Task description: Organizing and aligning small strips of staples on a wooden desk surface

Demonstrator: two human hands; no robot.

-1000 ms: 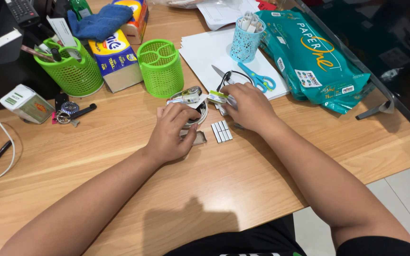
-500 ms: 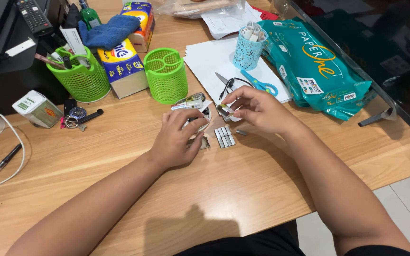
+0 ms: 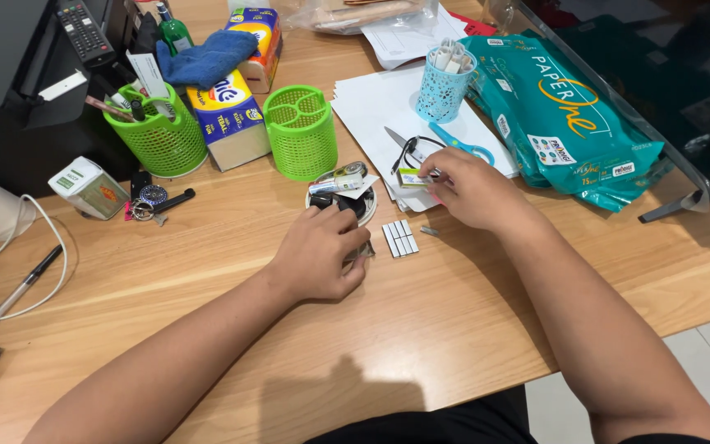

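Note:
My left hand point(image 3: 320, 253) rests curled on the wooden desk point(image 3: 207, 271), its fingers against a small metal piece and the edge of a round white dish point(image 3: 365, 204) that carries a correction-tape roller point(image 3: 338, 179). My right hand point(image 3: 472, 189) pinches a small yellow-green box point(image 3: 412, 176) just right of the dish, over the edge of a stack of white paper point(image 3: 380, 99). Strips of staples point(image 3: 400, 238) lie between my hands.
Two green mesh holders point(image 3: 301, 131) point(image 3: 156, 136), a tissue pack point(image 3: 228, 115), a blue cup point(image 3: 444, 86), blue scissors point(image 3: 454, 144) and a teal paper ream point(image 3: 573, 107) stand behind. Keys point(image 3: 154, 201), a small box point(image 3: 88, 187), a pen point(image 3: 18, 292) and a white cable lie left.
My right hand lifted the small box off the desk near the staples and turned it in its fingertips. My left hand slid back from the dish toward the metal piece.

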